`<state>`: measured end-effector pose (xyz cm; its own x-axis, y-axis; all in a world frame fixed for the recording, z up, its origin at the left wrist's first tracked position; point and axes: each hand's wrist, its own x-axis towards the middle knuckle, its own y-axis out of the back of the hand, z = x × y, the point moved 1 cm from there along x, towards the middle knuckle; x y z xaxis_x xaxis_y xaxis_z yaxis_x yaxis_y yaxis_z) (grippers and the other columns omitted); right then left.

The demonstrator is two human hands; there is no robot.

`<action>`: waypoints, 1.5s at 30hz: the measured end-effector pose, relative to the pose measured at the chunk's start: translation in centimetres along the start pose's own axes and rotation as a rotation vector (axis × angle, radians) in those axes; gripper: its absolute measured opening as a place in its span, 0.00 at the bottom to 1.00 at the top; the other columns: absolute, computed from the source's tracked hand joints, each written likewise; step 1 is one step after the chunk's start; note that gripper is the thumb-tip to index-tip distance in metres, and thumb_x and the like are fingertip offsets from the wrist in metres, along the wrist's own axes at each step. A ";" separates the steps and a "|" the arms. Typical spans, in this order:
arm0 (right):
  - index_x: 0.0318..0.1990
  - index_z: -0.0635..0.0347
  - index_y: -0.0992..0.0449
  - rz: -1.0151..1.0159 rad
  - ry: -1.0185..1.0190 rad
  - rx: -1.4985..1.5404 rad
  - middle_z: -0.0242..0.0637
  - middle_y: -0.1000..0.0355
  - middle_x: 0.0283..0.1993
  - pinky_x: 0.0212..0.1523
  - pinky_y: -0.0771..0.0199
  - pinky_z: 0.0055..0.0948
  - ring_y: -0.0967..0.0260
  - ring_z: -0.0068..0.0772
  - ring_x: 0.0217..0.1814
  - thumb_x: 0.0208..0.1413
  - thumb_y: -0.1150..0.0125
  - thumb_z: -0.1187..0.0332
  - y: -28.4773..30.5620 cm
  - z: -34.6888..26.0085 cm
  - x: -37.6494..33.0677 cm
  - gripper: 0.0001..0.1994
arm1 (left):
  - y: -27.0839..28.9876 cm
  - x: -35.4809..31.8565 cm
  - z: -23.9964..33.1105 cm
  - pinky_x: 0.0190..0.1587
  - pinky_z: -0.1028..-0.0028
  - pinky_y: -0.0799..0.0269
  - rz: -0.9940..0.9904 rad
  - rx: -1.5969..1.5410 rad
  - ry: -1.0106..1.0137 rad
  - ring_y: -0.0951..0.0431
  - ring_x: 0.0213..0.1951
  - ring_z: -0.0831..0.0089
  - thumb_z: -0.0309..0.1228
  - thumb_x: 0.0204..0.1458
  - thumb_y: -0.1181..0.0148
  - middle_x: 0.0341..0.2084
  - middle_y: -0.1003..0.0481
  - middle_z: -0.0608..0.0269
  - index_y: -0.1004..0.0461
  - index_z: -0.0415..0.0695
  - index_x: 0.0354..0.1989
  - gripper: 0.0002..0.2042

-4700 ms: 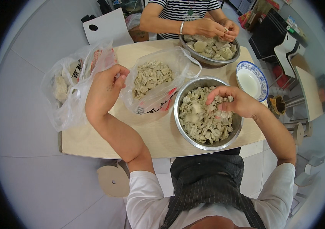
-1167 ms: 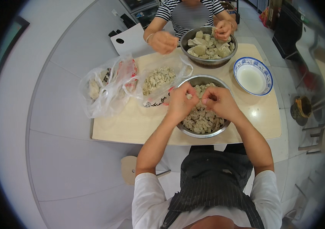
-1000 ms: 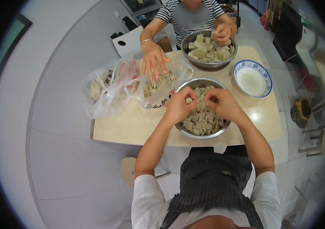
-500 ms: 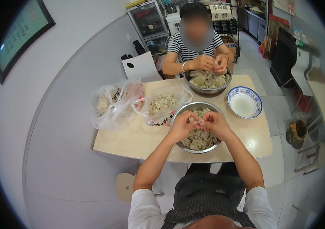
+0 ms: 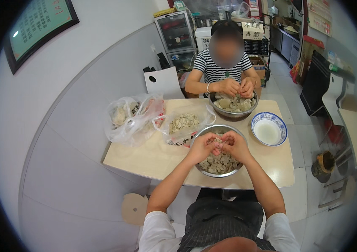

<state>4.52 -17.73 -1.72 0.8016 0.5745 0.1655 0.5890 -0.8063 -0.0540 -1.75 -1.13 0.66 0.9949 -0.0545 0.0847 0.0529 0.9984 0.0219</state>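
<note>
Two hands met above the near bowl (image 5: 238,167): the left hand (image 5: 204,145) pointed far and right, the right hand (image 5: 234,145) far and left. The thumb and fingertips of each pinched a small pale piece (image 5: 218,141), positioned over the bowl's far half. Fingers covered much of the piece, so its long axis and direction could not be determined. The bowl was round, shiny metal, mouth up, and contained rough, irregular grey-green flakes (image 5: 217,164). Left of it, a thin translucent plastic bag (image 5: 182,136) held similar bits; farther left lay a crumpled plastic sack (image 5: 136,131). To the right stood a round dish (image 5: 269,116), blue-patterned inside. Across the smooth, pale table (image 5: 145,161), a person (image 5: 219,70) in stripes held their fingertips together over a metal basin (image 5: 234,114) of larger chunks.
</note>
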 end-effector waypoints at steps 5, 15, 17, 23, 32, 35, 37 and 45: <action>0.37 0.63 0.28 -0.027 0.009 -0.036 0.30 0.28 0.30 0.29 0.30 0.18 0.31 0.15 0.30 0.50 0.35 0.78 -0.1 -0.9 0.6 0.08 | -0.5 -0.5 0.0 0.19 0.79 0.31 0.101 0.129 0.015 0.26 0.18 0.80 0.25 0.62 0.47 0.22 0.26 0.65 0.31 0.38 0.38 0.03; 0.32 0.59 0.23 0.164 0.019 -0.456 0.37 0.24 0.29 0.35 0.26 0.29 0.26 0.31 0.31 0.41 0.32 0.70 2.3 1.1 2.4 0.09 | 0.6 -2.3 3.0 0.25 0.74 0.28 0.147 0.296 0.038 0.26 0.23 0.74 0.25 0.58 0.42 0.27 0.27 0.60 0.31 0.39 0.42 0.07; 0.37 0.58 0.22 0.007 0.026 -0.578 0.40 0.22 0.40 0.40 0.24 0.33 0.24 0.36 0.41 0.41 0.30 0.69 2.5 -0.3 1.8 0.13 | 1.5 -2.5 3.3 0.36 0.71 0.25 -0.023 0.719 -0.116 0.24 0.33 0.66 0.26 0.53 0.37 0.37 0.27 0.53 0.30 0.42 0.49 0.15; 0.54 0.49 0.26 -0.364 -0.072 -1.217 0.45 0.40 0.65 0.61 0.37 0.53 0.45 0.55 0.67 0.37 0.23 0.60 -1.1 -2.3 -1.1 0.31 | -0.7 -2.3 -1.9 0.55 0.55 0.31 -0.291 1.424 0.104 0.29 0.52 0.40 0.33 0.29 0.21 0.56 0.37 0.39 0.42 0.47 0.65 0.48; 0.41 0.62 0.21 -0.372 0.063 -1.045 0.50 0.24 0.40 0.49 0.27 0.44 0.27 0.49 0.51 0.38 0.32 0.75 0.1 -0.2 1.7 0.17 | 2.5 -0.3 -2.1 0.45 0.65 0.29 -0.123 1.015 -0.071 0.24 0.41 0.54 0.24 0.34 0.29 0.38 0.26 0.50 0.27 0.40 0.43 0.22; 0.41 0.63 0.22 -0.349 0.078 -0.981 0.53 0.25 0.41 0.51 0.28 0.42 0.27 0.52 0.48 0.38 0.35 0.78 1.0 -0.8 2.1 0.17 | 2.9 0.0 0.5 0.41 0.73 0.31 -0.019 0.712 0.253 0.26 0.37 0.68 0.22 0.39 0.34 0.33 0.27 0.57 0.26 0.41 0.39 0.16; 0.43 0.62 0.23 -0.411 0.006 -0.931 0.53 0.25 0.43 0.52 0.28 0.41 0.27 0.51 0.50 0.38 0.35 0.78 1.0 -2.1 2.4 0.19 | 4.0 0.4 -1.1 0.41 0.76 0.32 0.007 0.534 0.162 0.28 0.37 0.73 0.21 0.41 0.37 0.32 0.29 0.61 0.26 0.42 0.39 0.14; 0.46 0.62 0.23 -0.479 -0.002 -1.002 0.48 0.24 0.45 0.52 0.28 0.39 0.28 0.49 0.51 0.35 0.31 0.77 1.2 -0.8 1.0 0.24 | 3.6 0.2 -3.0 0.52 0.63 0.28 -0.223 0.929 -0.129 0.26 0.51 0.57 0.31 0.40 0.28 0.52 0.30 0.46 0.27 0.44 0.50 0.26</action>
<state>5.93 -18.24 -0.82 0.5137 0.8568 -0.0457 0.4893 -0.2488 0.8359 -1.12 2.54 -2.27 0.9502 -0.2982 0.0906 0.0955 0.5553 0.8261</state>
